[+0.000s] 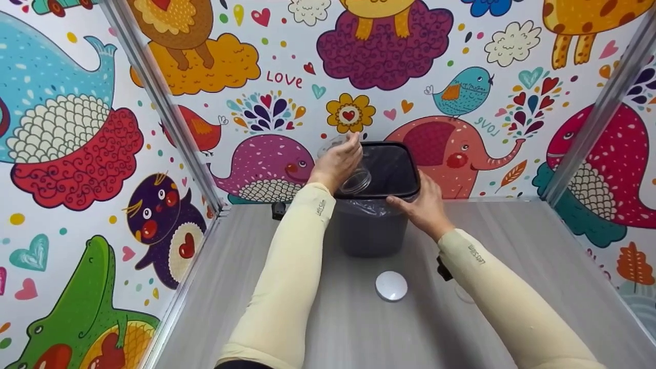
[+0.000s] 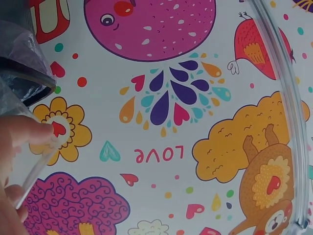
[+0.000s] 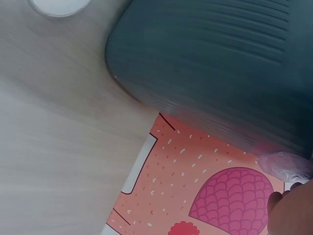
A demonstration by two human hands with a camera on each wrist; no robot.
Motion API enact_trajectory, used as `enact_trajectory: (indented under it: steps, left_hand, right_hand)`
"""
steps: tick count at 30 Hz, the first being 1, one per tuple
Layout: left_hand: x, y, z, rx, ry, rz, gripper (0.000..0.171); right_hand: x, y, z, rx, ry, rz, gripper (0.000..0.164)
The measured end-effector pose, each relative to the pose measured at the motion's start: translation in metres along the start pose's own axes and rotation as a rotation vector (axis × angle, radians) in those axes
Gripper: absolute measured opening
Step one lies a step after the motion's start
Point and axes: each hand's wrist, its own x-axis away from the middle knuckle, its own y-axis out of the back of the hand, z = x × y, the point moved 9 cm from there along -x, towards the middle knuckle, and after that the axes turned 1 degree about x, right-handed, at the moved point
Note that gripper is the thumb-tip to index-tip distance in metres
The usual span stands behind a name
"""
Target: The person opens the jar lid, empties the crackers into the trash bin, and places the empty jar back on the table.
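Note:
My left hand holds a clear plastic jar, tilted with its round rim over the bin opening. The jar is partly hidden behind the fingers. In the left wrist view, the thumb and fingers show at the left edge beside the jar's clear wall. A dark grey trash bin stands upright with a thin clear plastic liner folded out under its black rim. At the bin's right side, my right hand grips the rim, thumb over the front. The right wrist view shows the bin's ribbed side.
A white round lid lies on the grey table in front of the bin. Beside the right sleeve is a faint clear round thing. Behind the bin rises a cartoon-printed wall, with metal frame posts at both corners.

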Motion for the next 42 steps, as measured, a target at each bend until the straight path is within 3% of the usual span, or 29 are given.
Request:
enact_trajectory:
  steps: [4, 10, 16, 23, 28, 35, 39, 42]
  left_hand:
    - [0.004, -0.003, 0.006, 0.094, 0.077, 0.024, 0.044]
    - [0.022, -0.018, 0.026, 0.514, 0.395, 0.041, 0.057]
    - [0.05, -0.034, 0.037, 0.809, 0.716, -0.036, 0.07]
    - [0.096, -0.042, 0.034, 1.237, 1.153, -0.227, 0.087]
    - [0.129, -0.032, 0.005, 1.444, 1.352, -0.368, 0.1]
    - [0.171, -0.017, -0.052, 1.525, 1.516, -0.515, 0.095]
    - [0.193, -0.013, -0.093, 1.559, 1.541, -0.495, 0.094]
    - [0.205, -0.012, -0.125, 1.568, 1.524, -0.408, 0.096]
  right_hand:
    - [0.0, 0.001, 0.002, -0.002, 0.035, -0.023, 0.102]
    - [-0.001, 0.002, 0.003, -0.009, 0.054, -0.029, 0.1]
    - [0.0, 0.003, 0.004, -0.01, 0.082, -0.043, 0.099]
    - [0.0, 0.002, 0.003, -0.005, 0.066, -0.029, 0.099]
    - [0.001, 0.002, -0.001, -0.004, 0.022, -0.003, 0.103]
    - [0.001, 0.002, -0.002, -0.02, 0.029, -0.006, 0.104]
    - [0.001, 0.001, -0.002, -0.02, 0.045, -0.012, 0.103]
    - [0.0, 0.002, -0.001, -0.02, 0.053, -0.024, 0.101]
